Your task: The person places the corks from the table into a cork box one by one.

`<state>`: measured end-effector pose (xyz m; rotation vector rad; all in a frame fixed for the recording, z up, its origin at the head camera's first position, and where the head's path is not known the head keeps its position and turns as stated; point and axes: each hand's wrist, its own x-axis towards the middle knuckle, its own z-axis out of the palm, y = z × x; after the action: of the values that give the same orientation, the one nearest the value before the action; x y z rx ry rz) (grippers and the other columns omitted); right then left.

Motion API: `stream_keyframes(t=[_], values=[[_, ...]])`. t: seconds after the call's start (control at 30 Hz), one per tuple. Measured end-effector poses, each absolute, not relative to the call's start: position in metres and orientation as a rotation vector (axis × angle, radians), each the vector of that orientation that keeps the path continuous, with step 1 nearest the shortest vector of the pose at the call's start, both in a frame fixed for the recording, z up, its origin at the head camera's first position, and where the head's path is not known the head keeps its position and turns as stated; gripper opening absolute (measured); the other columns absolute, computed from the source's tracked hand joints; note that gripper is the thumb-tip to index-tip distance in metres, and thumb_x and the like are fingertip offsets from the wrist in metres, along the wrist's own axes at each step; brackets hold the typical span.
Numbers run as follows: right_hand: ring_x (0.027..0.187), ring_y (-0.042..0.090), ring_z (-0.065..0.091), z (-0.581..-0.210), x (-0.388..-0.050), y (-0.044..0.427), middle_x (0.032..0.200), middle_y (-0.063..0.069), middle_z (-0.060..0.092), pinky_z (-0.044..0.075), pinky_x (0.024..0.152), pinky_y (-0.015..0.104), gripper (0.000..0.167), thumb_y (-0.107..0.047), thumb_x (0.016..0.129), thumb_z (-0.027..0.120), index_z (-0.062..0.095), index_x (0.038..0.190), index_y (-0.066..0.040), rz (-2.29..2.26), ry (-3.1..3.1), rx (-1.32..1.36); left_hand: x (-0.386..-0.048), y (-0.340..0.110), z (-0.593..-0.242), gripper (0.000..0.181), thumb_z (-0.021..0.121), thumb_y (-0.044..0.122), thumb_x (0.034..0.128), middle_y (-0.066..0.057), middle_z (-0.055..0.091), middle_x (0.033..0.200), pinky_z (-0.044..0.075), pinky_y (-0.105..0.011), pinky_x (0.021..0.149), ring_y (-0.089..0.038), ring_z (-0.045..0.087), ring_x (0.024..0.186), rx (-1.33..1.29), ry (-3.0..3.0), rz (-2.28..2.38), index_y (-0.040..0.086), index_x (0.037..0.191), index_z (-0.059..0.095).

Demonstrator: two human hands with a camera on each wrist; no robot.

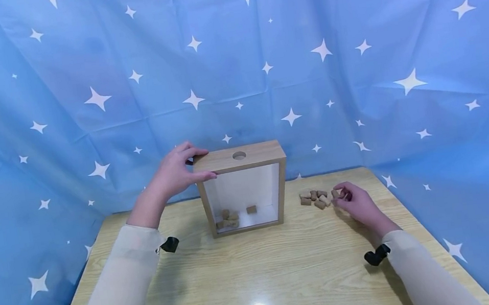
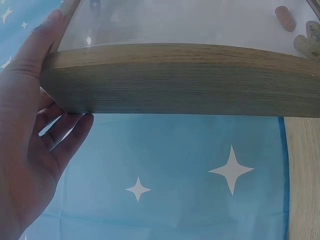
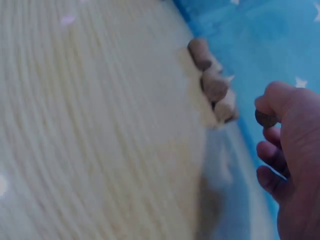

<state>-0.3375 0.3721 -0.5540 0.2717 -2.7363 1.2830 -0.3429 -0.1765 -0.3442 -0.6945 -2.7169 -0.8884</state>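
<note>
A shallow wooden box [image 1: 263,153] with a clear front and a round hole in its top stands upright on the table. My left hand [image 1: 175,172] grips its upper left corner, thumb on the front edge and fingers at the back. Several corks [image 1: 233,217] lie inside on the box floor, most of them at the left. To the right of the box is a loose pile of corks [image 1: 319,204] on the table. Beside that pile my right hand [image 1: 360,204] pinches one cork [image 3: 265,119] between thumb and fingers.
The pale wooden table [image 1: 224,284] reaches back to a blue curtain [image 1: 234,71] with white stars, which also hangs along both sides. Each wrist wears a small black camera strap, such as the right strap [image 1: 377,255].
</note>
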Motion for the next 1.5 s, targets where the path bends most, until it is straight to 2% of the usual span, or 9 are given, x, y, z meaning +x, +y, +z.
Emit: stream_keyframes(t=[0.3,0.6,0.8,1.1,1.5], values=[[0.091,0.02,0.057,-0.513,-0.335,0.346,0.11,0.014,0.061,0.05,0.076,0.025,0.041,-0.002,0.099,0.072,0.057,0.137,-0.001,1.231,-2.629,0.371,-0.342,-0.177,-0.343,0.077,0.096,0.054,0.0847,0.001,0.06,0.122,0.047,-0.049,0.093,-0.032,0.057,0.112,-0.695,-2.727,-0.872,0.019,0.148,0.072],[0.091,0.024,0.06,-0.479,-0.332,0.321,0.106,0.013,0.063,0.05,0.077,0.027,0.033,-0.004,0.106,0.072,0.055,0.134,-0.002,1.207,-2.584,0.526,-0.343,-0.177,-0.345,0.073,0.096,0.05,0.0864,0.0,0.058,0.116,0.048,-0.048,0.092,-0.027,0.056,0.108,-0.689,-2.725,-0.893,0.018,0.148,0.073],[0.086,0.027,0.06,-0.462,-0.33,0.306,0.099,0.012,0.062,0.05,0.072,0.031,0.029,-0.007,0.107,0.075,0.053,0.125,-0.006,1.247,-2.557,0.566,-0.342,-0.177,-0.345,0.073,0.097,0.046,0.086,-0.001,0.06,0.119,0.05,-0.051,0.098,-0.027,0.058,0.114,-0.686,-2.723,-0.887,0.016,0.148,0.072],[0.077,0.028,0.058,-0.441,-0.328,0.289,0.092,0.011,0.063,0.047,0.063,0.033,0.029,-0.012,0.105,0.079,0.054,0.12,-0.009,1.279,-2.503,0.559,-0.342,-0.176,-0.344,0.075,0.095,0.053,0.0861,0.001,0.058,0.118,0.047,-0.047,0.093,-0.029,0.056,0.111,-0.686,-2.734,-0.892,0.018,0.148,0.072],[0.079,0.024,0.06,-0.39,-0.322,0.271,0.095,0.015,0.064,0.049,0.068,0.027,0.03,-0.003,0.102,0.08,0.056,0.12,-0.001,1.347,-2.318,0.642,-0.343,-0.176,-0.343,0.073,0.096,0.048,0.0878,-0.003,0.06,0.123,0.049,-0.053,0.098,-0.028,0.056,0.114,-0.696,-2.733,-0.842,0.016,0.149,0.071]])
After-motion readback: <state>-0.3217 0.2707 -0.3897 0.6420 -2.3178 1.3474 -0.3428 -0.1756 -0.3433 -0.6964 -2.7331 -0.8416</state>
